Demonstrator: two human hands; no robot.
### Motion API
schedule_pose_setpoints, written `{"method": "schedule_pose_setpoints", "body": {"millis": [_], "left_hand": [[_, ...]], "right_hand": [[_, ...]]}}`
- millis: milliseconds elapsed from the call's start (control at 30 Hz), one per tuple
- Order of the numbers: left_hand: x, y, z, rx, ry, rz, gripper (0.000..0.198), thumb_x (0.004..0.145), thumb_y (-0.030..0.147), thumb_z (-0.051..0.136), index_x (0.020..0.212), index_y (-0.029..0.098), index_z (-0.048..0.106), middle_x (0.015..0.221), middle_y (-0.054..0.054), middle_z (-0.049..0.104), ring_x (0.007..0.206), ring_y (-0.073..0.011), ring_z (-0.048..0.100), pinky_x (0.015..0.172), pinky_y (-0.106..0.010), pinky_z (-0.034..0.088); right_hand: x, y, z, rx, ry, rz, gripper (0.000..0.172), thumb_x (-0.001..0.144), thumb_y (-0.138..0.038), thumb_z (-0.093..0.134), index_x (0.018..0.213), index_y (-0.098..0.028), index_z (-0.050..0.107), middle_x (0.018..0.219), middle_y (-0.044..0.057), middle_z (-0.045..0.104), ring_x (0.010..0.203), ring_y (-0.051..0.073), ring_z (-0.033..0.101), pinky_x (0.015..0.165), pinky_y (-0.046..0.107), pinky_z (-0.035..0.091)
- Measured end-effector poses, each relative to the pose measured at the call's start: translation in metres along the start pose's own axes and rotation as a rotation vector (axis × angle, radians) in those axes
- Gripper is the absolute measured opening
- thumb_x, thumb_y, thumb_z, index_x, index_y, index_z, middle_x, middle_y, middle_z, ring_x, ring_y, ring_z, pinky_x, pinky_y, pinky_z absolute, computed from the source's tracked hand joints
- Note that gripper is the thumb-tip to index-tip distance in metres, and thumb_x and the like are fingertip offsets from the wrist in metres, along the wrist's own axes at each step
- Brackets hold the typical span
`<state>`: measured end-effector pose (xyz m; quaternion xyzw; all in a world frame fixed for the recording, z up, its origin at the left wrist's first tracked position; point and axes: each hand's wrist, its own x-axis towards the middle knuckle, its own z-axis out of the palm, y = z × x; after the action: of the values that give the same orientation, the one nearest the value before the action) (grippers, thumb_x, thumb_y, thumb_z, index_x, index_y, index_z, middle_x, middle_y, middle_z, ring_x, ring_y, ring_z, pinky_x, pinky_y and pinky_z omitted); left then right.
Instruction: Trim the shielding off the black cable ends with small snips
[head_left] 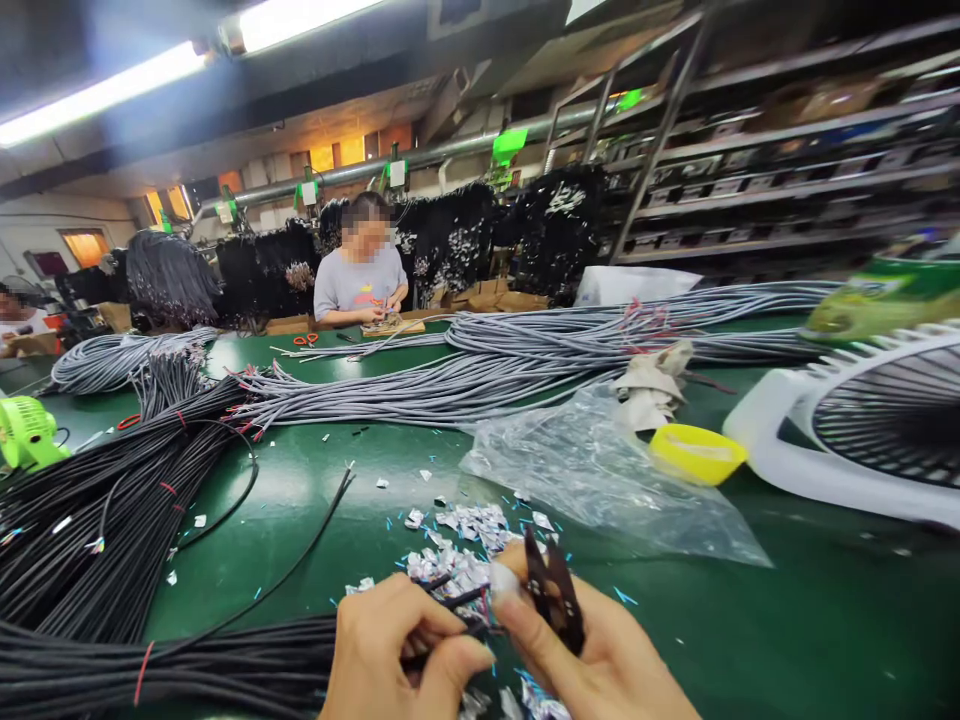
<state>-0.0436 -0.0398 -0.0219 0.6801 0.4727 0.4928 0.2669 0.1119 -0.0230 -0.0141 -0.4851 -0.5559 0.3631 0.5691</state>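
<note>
At the bottom centre, my left hand (pixel 401 645) is closed round a black cable (pixel 457 600) near its end. Beside it on the right, my right hand (pixel 577 640) holds dark cutters (pixel 553 590), their tips pointing up, and its thumb and index finger, with a white cover on a fingertip, pinch at the cable end. A bundle of black cables (pixel 247 660), tied with a red band, runs in from the left to my left hand. Silvery foil scraps (pixel 457 550) and small blue bits lie on the green table behind and below the hands.
Grey cables (pixel 420 385) stretch across the table, with more black cables (pixel 112 500) at left. A clear plastic bag (pixel 600 480), yellow bowl (pixel 697 453) and white fan (pixel 787 450) stand at right. A green fan (pixel 28 435) is far left. A person (pixel 361 265) sits opposite.
</note>
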Motion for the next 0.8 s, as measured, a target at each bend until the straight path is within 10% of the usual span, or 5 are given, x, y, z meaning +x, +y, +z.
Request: {"method": "schedule_pose_setpoints", "body": {"millis": [133,367,567,700,800], "left_hand": [[-0.001,-0.003,0.002,-0.321,-0.069,-0.369,0.043,0.074,0.055,0.066,0.063,0.013,0.066,0.051,0.004,0.045,0.046,-0.0078,0.036,0.046,-0.020,0.030],[-0.001,-0.002,0.006,-0.226,0.008,-0.244,0.035,0.071,0.048,0.072,0.061,0.014,0.070,0.058,-0.001,0.053,0.054,-0.0113,0.045,0.049,-0.022,0.030],[0.000,-0.002,0.006,-0.262,-0.123,-0.325,0.057,0.074,0.067,0.058,0.059,0.013,0.065,0.052,0.002,0.048,0.045,-0.0081,0.038,0.044,-0.022,0.026],[0.006,0.003,0.001,-0.442,-0.231,-0.502,0.061,0.062,0.076,0.061,0.059,0.016,0.052,0.044,0.009,0.038,0.036,-0.0029,0.021,0.039,-0.020,0.019],[0.010,0.007,-0.002,-0.517,-0.281,-0.565,0.062,0.057,0.077,0.064,0.059,0.016,0.052,0.042,0.010,0.038,0.035,-0.0016,0.018,0.039,-0.019,0.020]], "right_hand": [[0.013,0.004,-0.007,-0.124,0.219,-0.155,0.044,0.076,-0.066,0.059,0.062,-0.025,0.051,0.048,-0.007,0.034,0.044,0.014,0.036,0.044,0.026,0.039],[-0.007,-0.006,0.004,-0.014,-0.171,0.031,0.037,0.076,-0.055,0.064,0.065,-0.022,0.055,0.059,-0.005,0.050,0.054,0.014,0.048,0.051,0.022,0.042],[-0.005,0.002,0.000,-0.313,-0.102,-0.459,0.026,0.093,-0.025,0.047,0.067,-0.024,0.045,0.063,-0.004,0.048,0.052,0.014,0.047,0.050,0.023,0.039],[0.002,-0.001,-0.009,-0.433,0.232,-0.390,0.025,0.096,-0.033,0.045,0.072,-0.026,0.042,0.058,-0.006,0.037,0.047,0.015,0.038,0.045,0.025,0.033],[0.005,-0.005,-0.013,-0.356,0.096,-0.380,0.027,0.096,-0.044,0.046,0.076,-0.025,0.048,0.061,-0.004,0.044,0.049,0.015,0.045,0.046,0.024,0.038]]}}
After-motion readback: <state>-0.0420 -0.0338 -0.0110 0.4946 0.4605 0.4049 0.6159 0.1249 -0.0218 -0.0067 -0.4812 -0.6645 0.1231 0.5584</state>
